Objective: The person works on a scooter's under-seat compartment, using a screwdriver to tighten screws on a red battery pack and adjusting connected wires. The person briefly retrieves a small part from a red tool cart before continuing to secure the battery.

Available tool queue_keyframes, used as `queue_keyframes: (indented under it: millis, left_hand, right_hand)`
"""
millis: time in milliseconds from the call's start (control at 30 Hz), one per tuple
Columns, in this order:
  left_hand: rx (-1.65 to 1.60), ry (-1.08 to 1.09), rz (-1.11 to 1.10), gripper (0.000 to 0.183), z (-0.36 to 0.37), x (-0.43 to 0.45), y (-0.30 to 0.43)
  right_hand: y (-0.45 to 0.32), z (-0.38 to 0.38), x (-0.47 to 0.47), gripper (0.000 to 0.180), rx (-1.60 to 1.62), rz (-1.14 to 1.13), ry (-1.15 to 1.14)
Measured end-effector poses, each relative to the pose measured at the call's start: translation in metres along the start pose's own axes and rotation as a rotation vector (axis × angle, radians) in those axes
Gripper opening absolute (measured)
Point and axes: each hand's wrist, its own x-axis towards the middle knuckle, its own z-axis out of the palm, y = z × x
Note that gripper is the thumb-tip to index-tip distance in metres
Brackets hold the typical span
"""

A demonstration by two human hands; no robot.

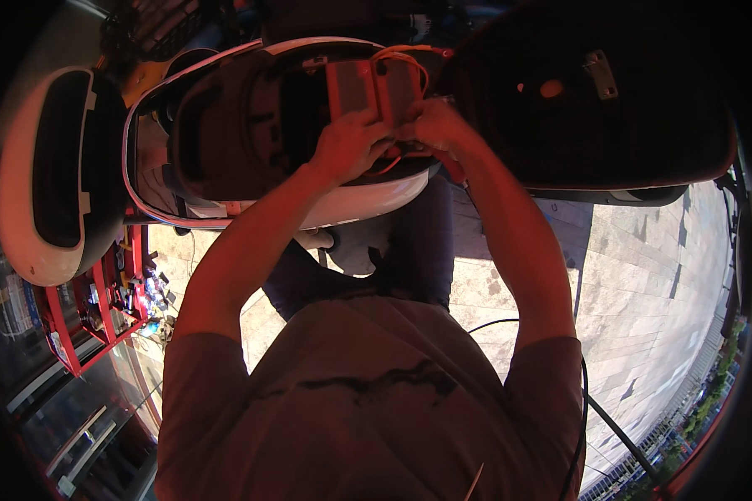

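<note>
Two box-shaped batteries, a left one (349, 91) and a right one (398, 91), stand side by side in the open body of a scooter (376, 200). Orange wires (407, 53) loop over the right one's far end. My left hand (354, 144) reaches over the near end of the left battery, its fingers bent near a thin wire. My right hand (435, 128) is at the near end of the right battery, fingers curled close to the left ones. Under my right wrist shows a red handle-like thing (454, 169). What the fingertips touch is hidden.
A dark raised seat (539, 138) with a metal latch (601, 75) spreads to the right. A detached pale and black panel or case (19, 188) stands at the left, above a red metal rack (106, 300) with small items. Paved floor (639, 263) lies at the right.
</note>
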Motion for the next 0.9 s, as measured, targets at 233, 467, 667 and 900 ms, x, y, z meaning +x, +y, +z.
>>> queue_keyframes:
  millis: [233, 467, 667, 900]
  left_hand:
    - [0.01, -0.012, 0.01, 0.014, 0.0, 0.002, 0.002]
    - [-0.029, 0.013, -0.01, 0.014, 0.005, -0.002, -0.003]
    - [-0.01, 0.001, -0.021, 0.014, 0.003, 0.0, -0.001]
    - [-0.005, 0.011, -0.018, 0.014, 0.004, -0.001, -0.002]
  right_hand:
    - [0.005, -0.006, -0.002, 0.028, -0.204, -0.184, 0.102]
    - [-0.079, -0.036, -0.086, 0.015, 0.395, -0.736, 0.596]
    - [-0.072, -0.012, -0.077, 0.012, 0.442, -1.002, 0.6]
    - [-0.072, -0.004, -0.077, 0.015, 0.382, -0.932, 0.585]
